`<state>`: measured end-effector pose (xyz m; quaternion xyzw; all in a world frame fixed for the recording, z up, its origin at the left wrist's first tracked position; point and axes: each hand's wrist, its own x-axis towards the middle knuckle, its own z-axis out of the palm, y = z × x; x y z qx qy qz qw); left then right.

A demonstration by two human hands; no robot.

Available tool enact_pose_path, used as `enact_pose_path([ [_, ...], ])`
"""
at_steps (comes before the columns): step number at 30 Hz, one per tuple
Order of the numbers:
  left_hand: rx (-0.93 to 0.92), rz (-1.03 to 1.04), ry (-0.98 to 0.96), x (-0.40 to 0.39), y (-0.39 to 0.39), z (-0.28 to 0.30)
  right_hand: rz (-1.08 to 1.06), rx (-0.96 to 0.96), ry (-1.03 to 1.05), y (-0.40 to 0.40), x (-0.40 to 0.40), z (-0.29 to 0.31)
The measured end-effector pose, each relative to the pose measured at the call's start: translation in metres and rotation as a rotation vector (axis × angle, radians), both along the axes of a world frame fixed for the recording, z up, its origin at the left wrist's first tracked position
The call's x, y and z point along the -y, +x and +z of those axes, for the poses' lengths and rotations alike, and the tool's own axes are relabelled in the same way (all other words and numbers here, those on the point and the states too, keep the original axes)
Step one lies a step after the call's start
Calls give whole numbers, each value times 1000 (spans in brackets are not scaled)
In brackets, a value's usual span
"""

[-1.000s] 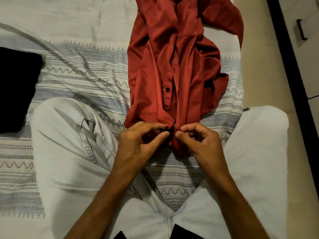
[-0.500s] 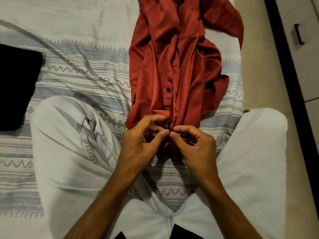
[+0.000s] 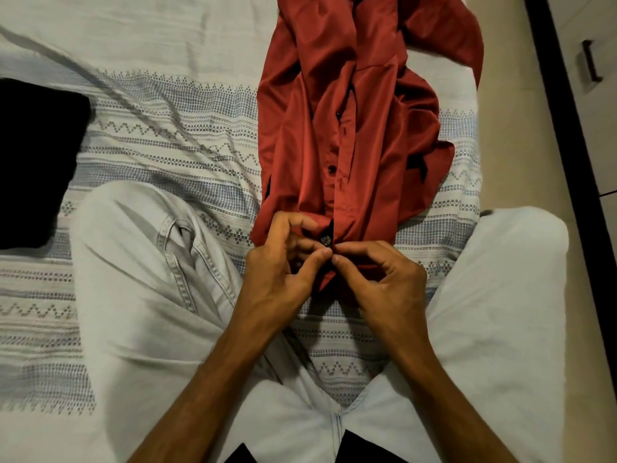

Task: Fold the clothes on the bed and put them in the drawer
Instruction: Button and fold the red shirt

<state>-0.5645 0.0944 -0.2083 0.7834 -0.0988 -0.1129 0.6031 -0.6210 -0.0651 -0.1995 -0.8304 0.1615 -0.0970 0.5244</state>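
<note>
A red button-up shirt (image 3: 354, 135) lies lengthwise on the bed, its front placket facing up with dark buttons along it and its sleeves bunched at the right. My left hand (image 3: 283, 265) and my right hand (image 3: 380, 275) meet at the shirt's near hem, between my knees. Both pinch the placket edges there, thumbs and forefingers almost touching. A small dark patterned tag or button (image 3: 325, 240) shows just above the fingertips.
A patterned white and blue-grey bedspread (image 3: 160, 135) covers the bed. A black garment (image 3: 36, 162) lies at the left edge. My legs in pale jeans flank the shirt. Right of the bed are beige floor (image 3: 521, 135) and a white drawer front with a dark handle (image 3: 591, 61).
Both hands have shifted a little up the shirt's near hem and drawn closer together. The hem has bunched more under the fingers and the dark tag has come into view.
</note>
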Motion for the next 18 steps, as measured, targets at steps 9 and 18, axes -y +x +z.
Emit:
enact_pose_path([
  [9,30,-64,0,-2,2,2,37,85,-69,1,1,3],
  [18,172,-246,93,-1,0,5,50,132,-141,1,6,6],
])
